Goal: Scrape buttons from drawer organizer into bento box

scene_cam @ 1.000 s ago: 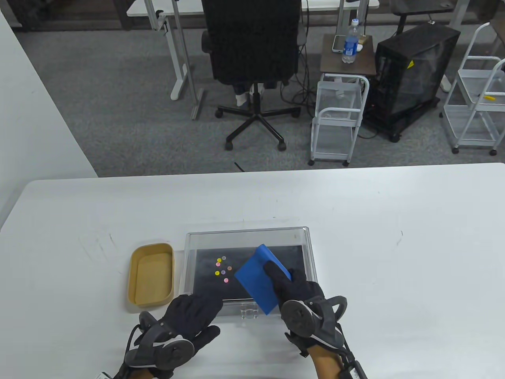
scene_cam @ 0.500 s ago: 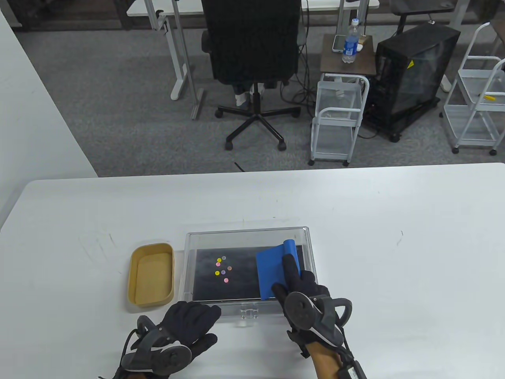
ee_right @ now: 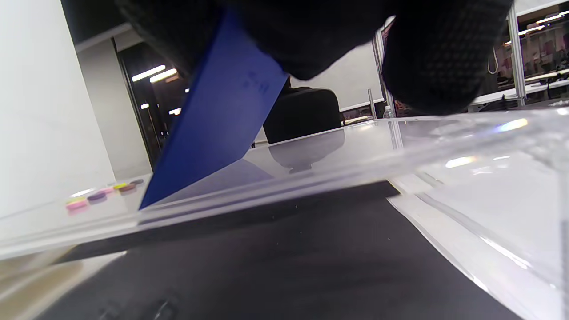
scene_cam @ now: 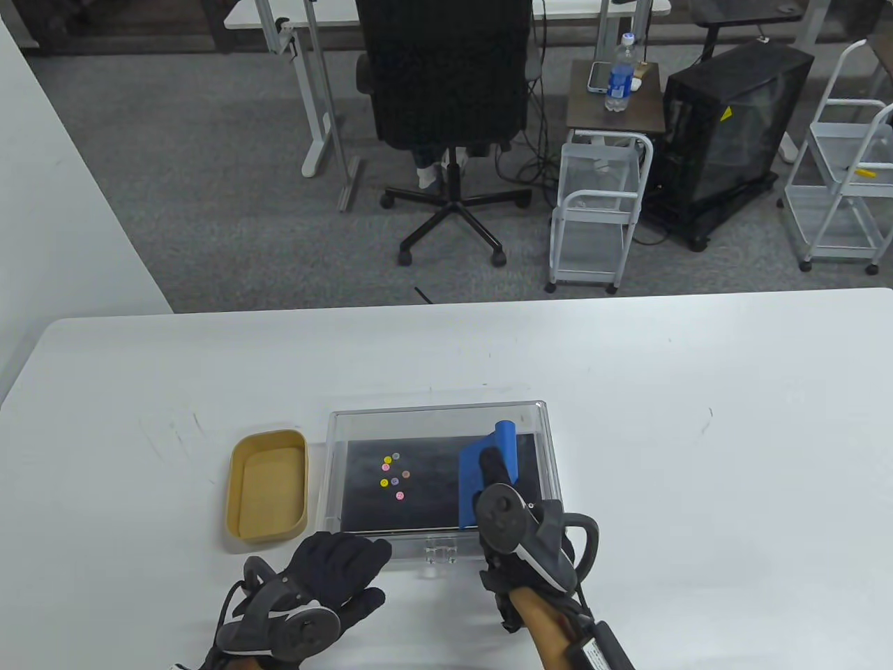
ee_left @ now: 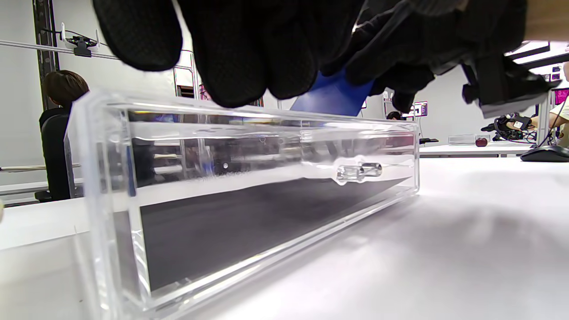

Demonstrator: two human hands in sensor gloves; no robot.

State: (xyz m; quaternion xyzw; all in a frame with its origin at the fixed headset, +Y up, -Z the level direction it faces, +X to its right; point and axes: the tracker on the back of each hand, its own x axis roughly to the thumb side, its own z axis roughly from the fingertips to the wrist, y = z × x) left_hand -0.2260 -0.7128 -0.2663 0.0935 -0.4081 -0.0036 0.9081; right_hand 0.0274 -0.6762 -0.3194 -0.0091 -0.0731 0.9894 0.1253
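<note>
White table (scene_cam: 628, 391) carries my work: my right hand (scene_cam: 520, 530) grips the scraper (scene_cam: 481, 474) at the organizer's (scene_cam: 335, 453) right end, buttons (scene_cam: 394, 477) left of centre, left hand (scene_cam: 328, 572) loose at its near-left corner, so next I sweep toward the box (scene_cam: 241, 530)

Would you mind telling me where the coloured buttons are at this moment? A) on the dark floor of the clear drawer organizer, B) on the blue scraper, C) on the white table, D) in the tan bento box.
A: the buttons lie on the drawer organizer floor, left of the blue scraper; the bento box holds none.
</note>
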